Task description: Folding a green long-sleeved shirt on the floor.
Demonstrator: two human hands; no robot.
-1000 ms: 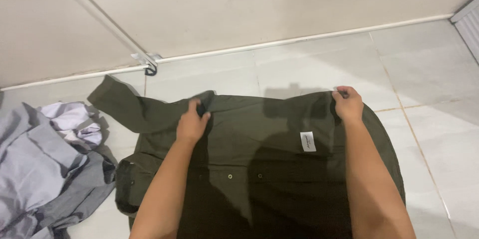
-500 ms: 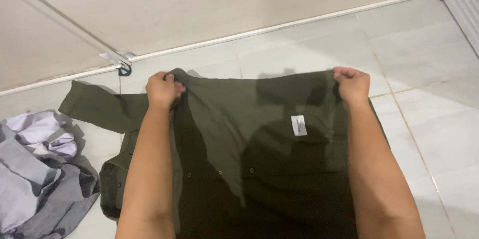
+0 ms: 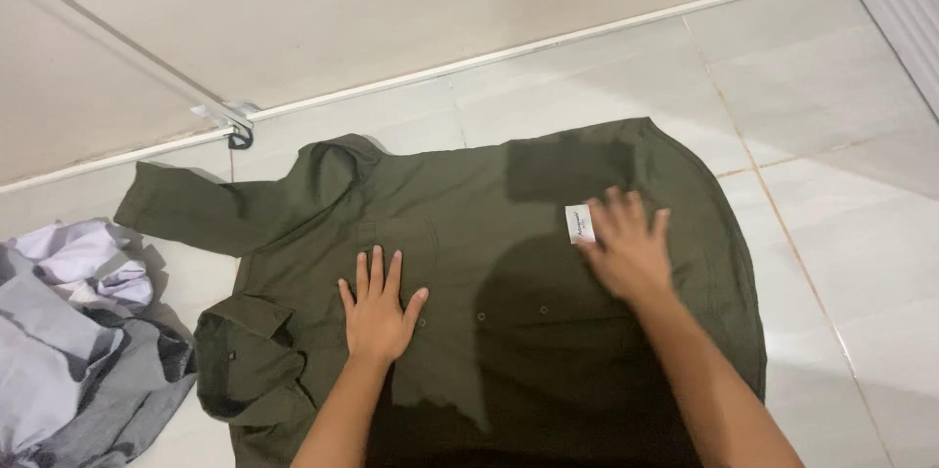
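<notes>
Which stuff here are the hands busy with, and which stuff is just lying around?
Busy with:
- green shirt, spread flat on the floor
- left hand and right hand, both pressed flat on it

Just lying around:
- grey clothes, crumpled beside it
- white floor

Under your hands the shirt [image 3: 469, 233] is plain dark olive green, with a small white label [image 3: 579, 223] at your right hand [image 3: 626, 248]. Left of your left hand [image 3: 377, 307] lies a crumpled garment pile [image 3: 68, 341] in grey and pale lilac. Floor tiles [image 3: 831, 135] are glossy off-white.
</notes>
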